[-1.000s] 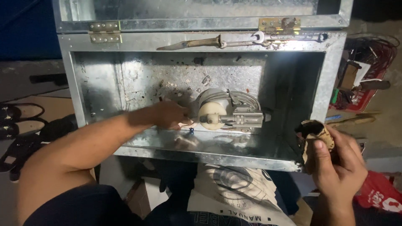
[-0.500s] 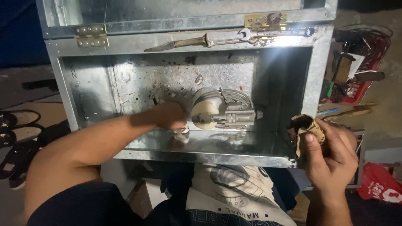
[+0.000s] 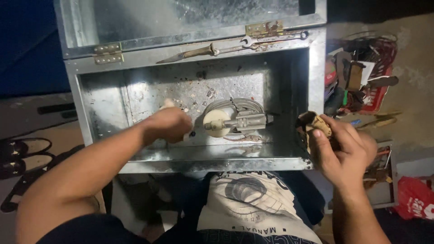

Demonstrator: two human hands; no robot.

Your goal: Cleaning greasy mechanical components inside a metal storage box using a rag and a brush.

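An open galvanised metal box [image 3: 212, 165] lies in front of me. Inside it sits a small motor unit with a cream round end [image 3: 217, 123], a grey metal body [image 3: 247, 121] and a coil of grey cable [image 3: 239, 105]. My left hand [image 3: 167, 125] reaches into the box just left of the cream end, fingers closed around a small tool whose pale end [image 3: 167, 103] pokes out above the fist. My right hand [image 3: 346, 151] is at the box's right front corner, gripping a crumpled brown rag [image 3: 314, 123].
A wooden-handled blade [image 3: 192, 53] and a spanner [image 3: 266, 39] rest on the box's back rim, between two brass hinges [image 3: 108, 53]. A red basket of tools and wires [image 3: 361, 83] stands to the right. Sandals [image 3: 18, 156] lie at left, and a red bag [image 3: 416, 201] at lower right.
The view shifted, so the box sits further left and higher. My left hand pulled back slightly left from the cream end and turned its fist up. My right hand moved closer to the corner.
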